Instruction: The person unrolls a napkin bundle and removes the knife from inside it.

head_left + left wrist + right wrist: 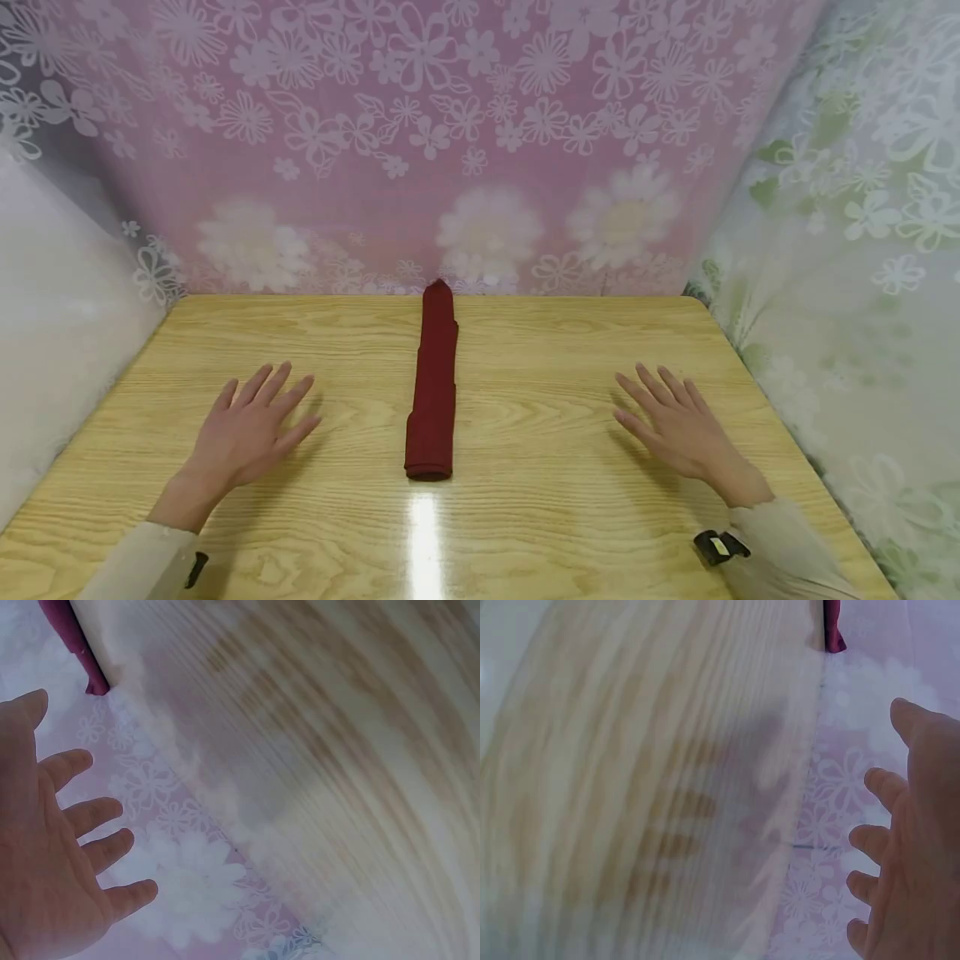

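A long dark red cloth [433,383], folded or rolled into a narrow strip, lies lengthwise on the wooden table between the hands. Its near end shows a rounded fold, and its far tip reaches the table's back edge. To its left, my left hand [247,433] is held palm down above the tabletop with fingers spread, apart from the cloth. On the other side my right hand [678,433] hovers the same way, holding nothing. Both wrist views catch the cloth's end, at the upper left in the left wrist view [79,649] and at the top in the right wrist view [832,626].
The light wood table [540,517] has rounded back corners. Behind it hangs a pink flowered curtain [360,167], with a pale green flowered one [847,292] on the right and a whitish surface [60,292] on the left. A black strap device [722,547] sits at the right sleeve.
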Demonstrator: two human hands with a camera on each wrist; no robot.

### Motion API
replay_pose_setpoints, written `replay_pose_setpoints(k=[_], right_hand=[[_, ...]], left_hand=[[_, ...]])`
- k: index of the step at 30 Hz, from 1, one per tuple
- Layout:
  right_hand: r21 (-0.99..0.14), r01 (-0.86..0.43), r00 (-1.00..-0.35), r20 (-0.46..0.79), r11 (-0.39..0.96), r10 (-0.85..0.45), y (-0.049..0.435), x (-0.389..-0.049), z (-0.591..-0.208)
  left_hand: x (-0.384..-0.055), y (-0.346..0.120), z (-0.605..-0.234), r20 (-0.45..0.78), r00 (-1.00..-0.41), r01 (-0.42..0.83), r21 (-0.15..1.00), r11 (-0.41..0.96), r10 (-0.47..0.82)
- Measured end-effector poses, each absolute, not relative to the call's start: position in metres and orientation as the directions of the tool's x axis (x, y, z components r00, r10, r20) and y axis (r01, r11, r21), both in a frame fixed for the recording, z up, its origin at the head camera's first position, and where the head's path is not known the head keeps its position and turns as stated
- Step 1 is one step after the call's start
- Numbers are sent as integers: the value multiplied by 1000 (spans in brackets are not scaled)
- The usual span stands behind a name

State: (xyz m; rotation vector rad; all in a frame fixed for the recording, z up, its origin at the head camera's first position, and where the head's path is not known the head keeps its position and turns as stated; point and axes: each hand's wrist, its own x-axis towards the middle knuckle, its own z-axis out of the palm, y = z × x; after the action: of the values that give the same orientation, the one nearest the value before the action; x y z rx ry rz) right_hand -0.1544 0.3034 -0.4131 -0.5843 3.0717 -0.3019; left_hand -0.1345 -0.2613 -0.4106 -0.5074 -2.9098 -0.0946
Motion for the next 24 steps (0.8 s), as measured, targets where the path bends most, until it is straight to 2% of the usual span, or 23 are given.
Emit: replay_pose_setpoints(k=[24], right_hand=[[-123,-465,-883,128,877,-451,230,-145,-405]], left_hand=[[-143,-239,-404,240,-874,436,4,900,422]])
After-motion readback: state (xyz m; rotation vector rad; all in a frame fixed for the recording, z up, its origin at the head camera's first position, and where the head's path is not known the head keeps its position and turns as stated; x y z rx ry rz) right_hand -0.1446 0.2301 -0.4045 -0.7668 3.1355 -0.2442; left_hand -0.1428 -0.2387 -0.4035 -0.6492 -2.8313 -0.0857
